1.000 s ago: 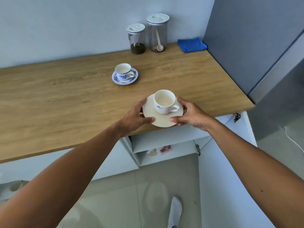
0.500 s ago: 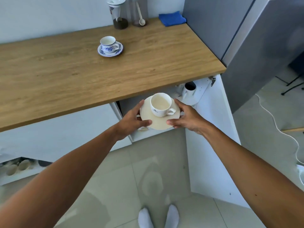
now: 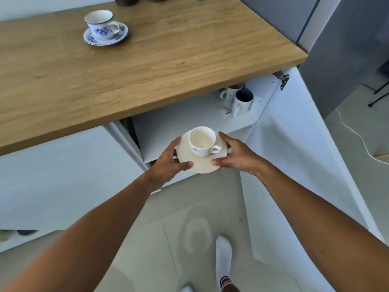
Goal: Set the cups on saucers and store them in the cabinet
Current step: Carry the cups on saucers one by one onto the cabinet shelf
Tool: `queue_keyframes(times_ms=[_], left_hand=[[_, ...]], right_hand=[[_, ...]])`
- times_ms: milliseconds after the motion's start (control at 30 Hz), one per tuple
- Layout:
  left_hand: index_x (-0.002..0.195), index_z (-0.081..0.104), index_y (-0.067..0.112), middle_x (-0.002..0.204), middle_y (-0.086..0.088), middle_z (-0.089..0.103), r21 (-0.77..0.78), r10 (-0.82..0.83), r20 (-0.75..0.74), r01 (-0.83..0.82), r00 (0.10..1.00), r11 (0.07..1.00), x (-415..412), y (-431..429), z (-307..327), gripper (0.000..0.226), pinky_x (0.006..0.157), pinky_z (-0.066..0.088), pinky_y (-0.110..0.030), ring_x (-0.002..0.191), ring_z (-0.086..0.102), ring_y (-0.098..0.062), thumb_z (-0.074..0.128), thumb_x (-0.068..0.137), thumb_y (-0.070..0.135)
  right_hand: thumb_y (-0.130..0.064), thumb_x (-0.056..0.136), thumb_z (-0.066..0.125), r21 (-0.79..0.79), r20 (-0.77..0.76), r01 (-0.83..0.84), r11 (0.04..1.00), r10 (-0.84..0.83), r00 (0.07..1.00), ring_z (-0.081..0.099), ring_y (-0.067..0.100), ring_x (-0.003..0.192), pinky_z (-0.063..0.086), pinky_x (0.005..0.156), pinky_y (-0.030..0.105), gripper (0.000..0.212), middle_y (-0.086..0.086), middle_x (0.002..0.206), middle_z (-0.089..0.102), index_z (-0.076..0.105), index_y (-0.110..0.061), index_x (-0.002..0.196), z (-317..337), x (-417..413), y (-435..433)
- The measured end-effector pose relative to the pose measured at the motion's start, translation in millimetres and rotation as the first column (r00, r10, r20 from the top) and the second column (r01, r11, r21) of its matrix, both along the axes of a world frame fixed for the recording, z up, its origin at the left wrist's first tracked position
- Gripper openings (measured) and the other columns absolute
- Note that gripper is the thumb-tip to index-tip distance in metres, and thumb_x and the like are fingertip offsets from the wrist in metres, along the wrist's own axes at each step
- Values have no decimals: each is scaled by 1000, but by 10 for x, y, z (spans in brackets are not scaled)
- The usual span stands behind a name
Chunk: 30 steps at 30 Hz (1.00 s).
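Observation:
A white cup stands upright on a cream saucer. My left hand grips the saucer's left rim and my right hand grips its right rim. Together they hold it level in the air, just in front of the open cabinet's upper shelf under the counter. A second cup, white with blue flowers, sits on its matching saucer on the wooden counter at the back left.
Two white mugs stand at the back right of the shelf. The cabinet door hangs open to the right. A grey fridge stands beyond the counter's right end. My socked feet are on the tiled floor below.
Both hands have carried the cup and saucer off the counter's edge and down, to the front of the open cabinet shelf. The view has tilted down and moved closer.

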<state>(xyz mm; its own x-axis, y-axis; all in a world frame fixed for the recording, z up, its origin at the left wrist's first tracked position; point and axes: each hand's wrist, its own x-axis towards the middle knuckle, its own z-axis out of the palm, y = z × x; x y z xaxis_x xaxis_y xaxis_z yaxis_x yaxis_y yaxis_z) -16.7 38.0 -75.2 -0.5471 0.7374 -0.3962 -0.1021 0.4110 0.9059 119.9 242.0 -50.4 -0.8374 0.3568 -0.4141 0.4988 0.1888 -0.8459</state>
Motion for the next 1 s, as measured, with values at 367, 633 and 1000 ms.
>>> queue_keyframes(times_ms=[367, 633, 1000], left_hand=[[149, 33, 36, 132, 7, 57, -20, -72, -233, 69, 970, 997, -1367, 1154, -1294, 85, 104, 43, -32, 119, 57, -14, 81, 80, 23], [147, 34, 29, 133, 20, 52, -19, -129, -384, 132, 914, 991, -2117, 1714, -1726, 74, 100, 43, -14, 118, 52, 1, 75, 86, 17], [152, 31, 25, 151, 11, 44, -258, -387, -570, 290, 725, 922, -2708, 2181, -1810, 88, 115, 36, -38, 137, 43, -9, 70, 78, 54]], right_hand=[[-6, 77, 84, 14, -105, -63, 998, 64, 992, 68, 19, 90, 62, 77, 34, 98, 0, 132, 54, 28, -24, 155, -1428, -1290, 1205], [-15, 71, 90, 53, -133, -64, 997, 70, 989, 69, 15, 93, 61, 75, 28, 107, -7, 142, 46, 27, -28, 156, -1970, -2147, 1810], [-16, 50, 99, 6, -141, 45, 999, -44, 989, 67, 14, 107, 57, 61, 19, 110, -1, 146, 52, 46, -15, 146, -2207, -2643, 2170]])
